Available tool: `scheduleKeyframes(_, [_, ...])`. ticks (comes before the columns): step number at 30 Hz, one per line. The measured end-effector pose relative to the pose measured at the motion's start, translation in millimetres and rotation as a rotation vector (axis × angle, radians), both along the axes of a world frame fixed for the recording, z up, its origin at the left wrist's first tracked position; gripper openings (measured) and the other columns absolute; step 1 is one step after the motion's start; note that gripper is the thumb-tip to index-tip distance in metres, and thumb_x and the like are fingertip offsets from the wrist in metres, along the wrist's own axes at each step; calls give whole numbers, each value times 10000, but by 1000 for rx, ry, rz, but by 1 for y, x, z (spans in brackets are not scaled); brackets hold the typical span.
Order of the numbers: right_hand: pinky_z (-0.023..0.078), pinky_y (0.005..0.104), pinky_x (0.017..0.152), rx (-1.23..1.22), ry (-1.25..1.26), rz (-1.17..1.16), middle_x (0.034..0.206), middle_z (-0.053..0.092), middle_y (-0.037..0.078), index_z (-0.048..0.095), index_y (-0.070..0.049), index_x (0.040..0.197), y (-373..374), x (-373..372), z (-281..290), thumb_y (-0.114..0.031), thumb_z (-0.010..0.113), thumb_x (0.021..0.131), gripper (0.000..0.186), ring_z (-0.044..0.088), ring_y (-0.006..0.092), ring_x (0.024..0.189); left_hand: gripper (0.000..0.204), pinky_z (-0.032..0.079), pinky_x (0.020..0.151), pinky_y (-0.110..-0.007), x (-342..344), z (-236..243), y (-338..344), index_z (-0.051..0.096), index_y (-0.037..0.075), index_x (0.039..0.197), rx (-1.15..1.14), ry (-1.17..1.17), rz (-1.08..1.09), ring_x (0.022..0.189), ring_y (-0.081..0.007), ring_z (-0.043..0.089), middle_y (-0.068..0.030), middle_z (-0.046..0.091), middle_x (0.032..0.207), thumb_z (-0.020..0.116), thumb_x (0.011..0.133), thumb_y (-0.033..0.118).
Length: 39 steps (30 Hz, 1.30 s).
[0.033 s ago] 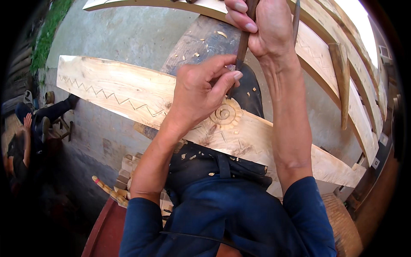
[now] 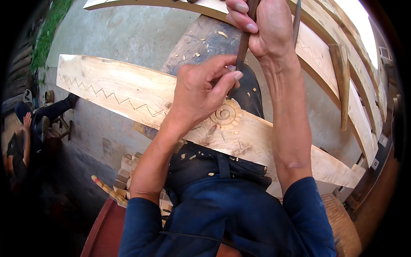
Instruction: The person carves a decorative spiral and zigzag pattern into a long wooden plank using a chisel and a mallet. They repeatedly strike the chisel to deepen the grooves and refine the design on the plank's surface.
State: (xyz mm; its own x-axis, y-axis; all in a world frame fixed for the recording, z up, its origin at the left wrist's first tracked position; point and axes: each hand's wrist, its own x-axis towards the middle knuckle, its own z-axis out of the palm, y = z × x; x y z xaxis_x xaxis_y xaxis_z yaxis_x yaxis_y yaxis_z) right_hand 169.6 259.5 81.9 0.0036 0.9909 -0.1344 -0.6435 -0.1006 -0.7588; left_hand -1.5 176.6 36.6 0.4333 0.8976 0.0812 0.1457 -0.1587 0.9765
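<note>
A long, pale wooden board (image 2: 115, 88) lies across my lap, with a zigzag line cut along it. Near its middle is a carved round spiral rosette (image 2: 224, 115) with a scalloped rim. My right hand (image 2: 272, 34) is closed round the dark handle of a chisel (image 2: 244, 45) at the upper edge of the view. Lower on the same tool, the thumb and fingers of my left hand (image 2: 199, 85) pinch it just above the rosette. The chisel stands nearly upright; its tip is hidden behind my left hand. A thin dark pointed piece (image 2: 296, 23) shows beside my right hand.
Beyond the board is a worn wooden bench (image 2: 197, 36) scattered with chips. Curved pale boards (image 2: 317, 55) stand to the right, with a wooden peg-like piece (image 2: 340, 81) against them. At far left, a seated person (image 2: 28, 124) is partly visible. Wood blocks (image 2: 124, 171) sit lower left.
</note>
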Motion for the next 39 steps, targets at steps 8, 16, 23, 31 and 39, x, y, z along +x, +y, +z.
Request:
scheduleKeyframes(8, [245,216,349,-79,-7,37,619,501,31,453,-162,865,0,-6,-13,-636,387,1157,561,317,78,384,204,539,591,-245,-2,-1,1,736,-45,1183,36,104,-34,640,-84,704,-73,804,776,733,990,18])
scheduleKeyframes(16, [272,213,331,-26,57,134,615,526,67,461,-144,857,2,-7,5,-622,382,1161,573,347,98,373,165,568,609,-288,-5,4,0,736,-30,1143,-83,-46,-3,659,-123,744,-107,794,769,745,996,45])
scheduleKeyframes(23, [282,213,327,-13,29,156,611,539,77,468,-143,854,2,-6,12,-608,376,1167,568,364,105,366,185,555,608,-231,-6,1,1,738,-41,1204,-7,-27,-23,661,-68,700,-59,795,790,721,1033,29])
scheduleKeyframes(31, [291,214,325,14,7,111,620,547,80,470,-135,866,4,-5,12,-588,380,1172,554,363,107,368,181,563,602,-228,-6,-1,1,740,-40,1202,-9,-17,-21,664,-72,710,-62,794,791,714,1033,20])
scheduleKeyframes(39, [261,217,331,61,-30,87,623,541,76,470,-133,871,0,-9,14,-584,385,1174,550,339,100,371,182,574,615,-235,-5,-1,1,728,-43,1200,2,-26,-22,687,-86,728,-74,800,804,713,1030,18])
